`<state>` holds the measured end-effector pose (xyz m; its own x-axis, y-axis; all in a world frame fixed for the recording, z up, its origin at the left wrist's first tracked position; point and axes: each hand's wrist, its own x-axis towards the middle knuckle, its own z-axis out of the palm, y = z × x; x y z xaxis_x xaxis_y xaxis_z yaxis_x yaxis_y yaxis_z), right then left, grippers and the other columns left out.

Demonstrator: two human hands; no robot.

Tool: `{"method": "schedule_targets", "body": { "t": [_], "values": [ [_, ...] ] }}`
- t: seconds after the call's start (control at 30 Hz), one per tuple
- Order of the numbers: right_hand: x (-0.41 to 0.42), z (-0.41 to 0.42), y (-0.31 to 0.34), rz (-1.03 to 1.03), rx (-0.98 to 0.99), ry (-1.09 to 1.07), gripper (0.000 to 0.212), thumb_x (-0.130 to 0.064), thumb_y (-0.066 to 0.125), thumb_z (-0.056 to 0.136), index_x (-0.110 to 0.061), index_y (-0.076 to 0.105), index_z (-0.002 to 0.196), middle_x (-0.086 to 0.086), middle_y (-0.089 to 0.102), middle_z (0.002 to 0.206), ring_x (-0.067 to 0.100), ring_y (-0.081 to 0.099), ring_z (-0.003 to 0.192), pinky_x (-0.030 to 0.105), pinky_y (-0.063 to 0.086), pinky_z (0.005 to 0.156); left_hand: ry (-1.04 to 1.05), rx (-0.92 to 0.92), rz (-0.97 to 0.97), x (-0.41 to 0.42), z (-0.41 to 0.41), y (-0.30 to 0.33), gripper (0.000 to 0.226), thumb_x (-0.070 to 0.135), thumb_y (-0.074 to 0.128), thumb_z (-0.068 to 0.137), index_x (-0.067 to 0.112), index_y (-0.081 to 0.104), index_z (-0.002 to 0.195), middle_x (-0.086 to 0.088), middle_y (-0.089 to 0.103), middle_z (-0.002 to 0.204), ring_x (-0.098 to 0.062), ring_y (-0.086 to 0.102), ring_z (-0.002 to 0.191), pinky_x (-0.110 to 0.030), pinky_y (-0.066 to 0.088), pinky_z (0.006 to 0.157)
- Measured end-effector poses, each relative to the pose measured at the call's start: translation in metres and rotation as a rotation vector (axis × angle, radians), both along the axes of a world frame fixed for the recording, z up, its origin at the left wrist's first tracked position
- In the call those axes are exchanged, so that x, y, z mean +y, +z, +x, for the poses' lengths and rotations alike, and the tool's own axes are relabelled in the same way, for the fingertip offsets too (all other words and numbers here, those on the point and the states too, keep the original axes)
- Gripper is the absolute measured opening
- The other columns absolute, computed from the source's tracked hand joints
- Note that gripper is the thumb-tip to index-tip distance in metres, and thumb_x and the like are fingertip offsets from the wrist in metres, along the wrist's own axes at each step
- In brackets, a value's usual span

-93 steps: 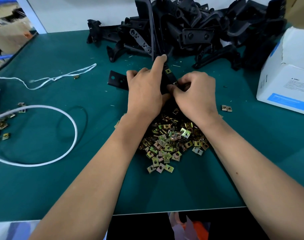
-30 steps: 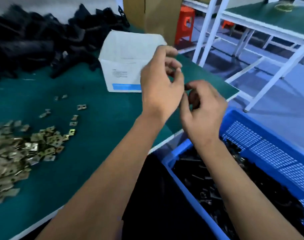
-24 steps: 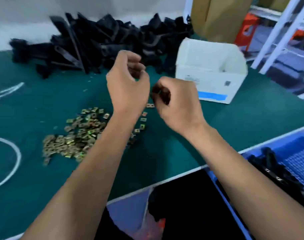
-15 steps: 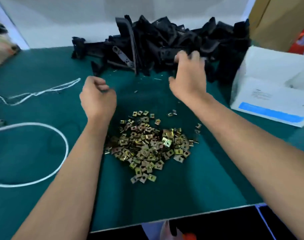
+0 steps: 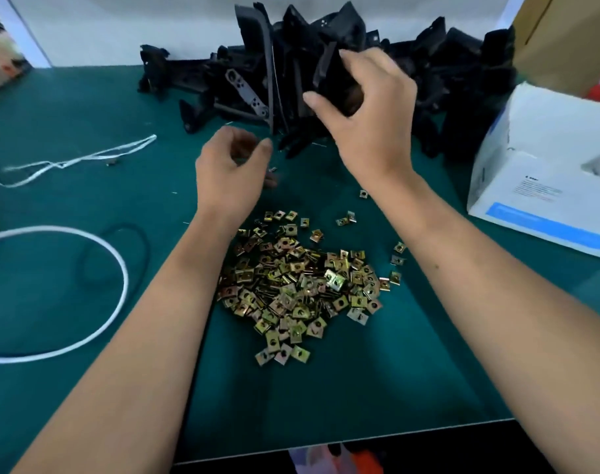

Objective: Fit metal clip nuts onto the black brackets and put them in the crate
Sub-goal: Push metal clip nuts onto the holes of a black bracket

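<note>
The right hand (image 5: 367, 121) grips one black plastic bracket (image 5: 333, 77) at the big black bracket heap (image 5: 445, 80). The left hand (image 5: 230, 176) hangs loose and holds nothing, just above the pile of shiny gold metal clip nuts (image 5: 298, 282) on the green table (image 5: 69, 285).

We see both forearms bare to the frame's edge, no sleeves, gloves, rings or watch; left hand (image 5: 228, 176) at eleven o'clock, right hand (image 5: 368, 124) at one.

Black brackets (image 5: 439, 73) and gold clip nuts (image 5: 298, 282) are seen on a green bench (image 5: 69, 302); a white box (image 5: 548, 172) is striped blue.
</note>
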<state>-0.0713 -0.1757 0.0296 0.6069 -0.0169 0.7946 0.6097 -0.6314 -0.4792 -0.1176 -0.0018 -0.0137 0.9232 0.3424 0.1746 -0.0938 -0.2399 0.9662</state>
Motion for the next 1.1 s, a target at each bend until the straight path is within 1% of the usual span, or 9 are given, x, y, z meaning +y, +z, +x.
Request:
{"method": "schedule_targets", "body": {
  "t": [0.13, 0.27, 0.47, 0.63, 0.77, 0.9, 0.97, 1.03, 1.1],
  "values": [
    [0.012, -0.029, -0.006, 0.591, 0.203, 0.345, 0.022, -0.015, 0.078, 0.091, -0.002, 0.064, 0.103, 0.012, 0.067, 0.096, 0.021, 0.072, 0.079, 0.032, 0.062, 0.064, -0.266, 0.126, -0.701, -0.003, -0.002, 0.012, 0.042, 0.049, 0.059, 0.101, 0.01, 0.065, 0.117, -0.018, 0.076, 0.104, -0.03, 0.076, 0.091, -0.035, 0.062, 0.077],
    [0.012, -0.041, -0.024, 0.887, 0.55, 0.54, 0.019, -0.001, 0.075, 0.091, -0.003, 0.062, 0.105, 0.014, 0.065, 0.103, 0.024, 0.072, 0.091, 0.038, 0.063, 0.079, -0.24, 0.037, -0.88, 0.003, -0.004, 0.014, 0.041, 0.038, 0.067, 0.098, 0.014, 0.058, 0.13, -0.018, 0.069, 0.118, -0.03, 0.072, 0.106, -0.036, 0.06, 0.088],
    [0.003, -0.023, -0.031, 0.467, 0.745, 0.29, 0.024, -0.022, 0.084, 0.085, -0.025, 0.073, 0.106, 0.003, 0.066, 0.12, 0.02, 0.067, 0.108, 0.039, 0.064, 0.077, 0.208, 0.085, -0.246, 0.023, -0.005, 0.013, 0.028, 0.009, 0.071, 0.087, 0.021, 0.066, 0.112, -0.01, 0.073, 0.094, -0.019, 0.064, 0.078, -0.039, 0.056, 0.073],
    [0.0, -0.009, -0.015, 0.036, 0.566, 0.06, 0.034, -0.039, 0.082, 0.083, -0.037, 0.072, 0.115, -0.014, 0.069, 0.119, 0.015, 0.058, 0.122, 0.041, 0.047, 0.106, 0.324, 0.066, -0.435, 0.034, -0.002, 0.007, 0.026, 0.005, 0.083, 0.081, 0.019, 0.063, 0.09, -0.011, 0.074, 0.093, -0.022, 0.072, 0.084, -0.043, 0.06, 0.093],
    [-0.009, -0.003, -0.011, 0.537, 0.55, 0.174, 0.03, -0.008, 0.078, 0.088, -0.015, 0.067, 0.115, 0.003, 0.076, 0.095, 0.015, 0.073, 0.086, 0.034, 0.062, 0.08, 0.513, -0.067, -0.609, 0.049, 0.009, -0.001, 0.019, 0.003, 0.08, 0.086, 0.01, 0.063, 0.092, -0.009, 0.066, 0.091, -0.02, 0.067, 0.082, -0.035, 0.062, 0.088],
    [-0.023, -0.013, -0.018, 0.954, 0.674, 0.409, 0.029, 0.008, 0.068, 0.092, -0.001, 0.064, 0.12, 0.013, 0.072, 0.09, 0.023, 0.072, 0.077, 0.029, 0.059, 0.075, 0.638, -0.13, 0.159, 0.05, 0.003, 0.002, 0.026, 0.03, 0.067, 0.093, 0.012, 0.067, 0.113, -0.008, 0.056, 0.122, -0.011, 0.059, 0.109, -0.026, 0.047, 0.103],
    [-0.029, -0.017, -0.02, 0.946, 0.73, 0.535, 0.031, 0.01, 0.063, 0.094, -0.001, 0.064, 0.123, 0.01, 0.07, 0.092, 0.022, 0.07, 0.079, 0.029, 0.057, 0.076, 0.428, -0.204, 0.005, 0.041, -0.002, 0.013, 0.035, 0.043, 0.057, 0.099, 0.01, 0.065, 0.11, -0.01, 0.061, 0.118, -0.002, 0.064, 0.095, -0.023, 0.052, 0.089],
    [-0.036, -0.018, -0.018, 0.819, 0.785, 0.633, 0.035, 0.01, 0.06, 0.095, -0.003, 0.063, 0.128, 0.005, 0.067, 0.092, 0.02, 0.068, 0.076, 0.028, 0.055, 0.073, -0.11, 0.011, -0.485, 0.032, -0.008, 0.022, 0.061, 0.062, 0.047, 0.1, 0.005, 0.062, 0.116, -0.015, 0.071, 0.11, -0.018, 0.073, 0.09, -0.033, 0.06, 0.076],
    [-0.044, -0.016, -0.013, 0.67, 0.804, 0.63, 0.038, 0.009, 0.061, 0.095, -0.006, 0.063, 0.13, 0.002, 0.068, 0.091, 0.018, 0.066, 0.072, 0.027, 0.053, 0.067, -0.507, 0.289, -0.549, 0.028, -0.014, 0.023, 0.07, 0.066, 0.047, 0.096, 0.004, 0.061, 0.124, -0.022, 0.074, 0.113, -0.032, 0.075, 0.091, -0.035, 0.063, 0.071]
  ]
}}
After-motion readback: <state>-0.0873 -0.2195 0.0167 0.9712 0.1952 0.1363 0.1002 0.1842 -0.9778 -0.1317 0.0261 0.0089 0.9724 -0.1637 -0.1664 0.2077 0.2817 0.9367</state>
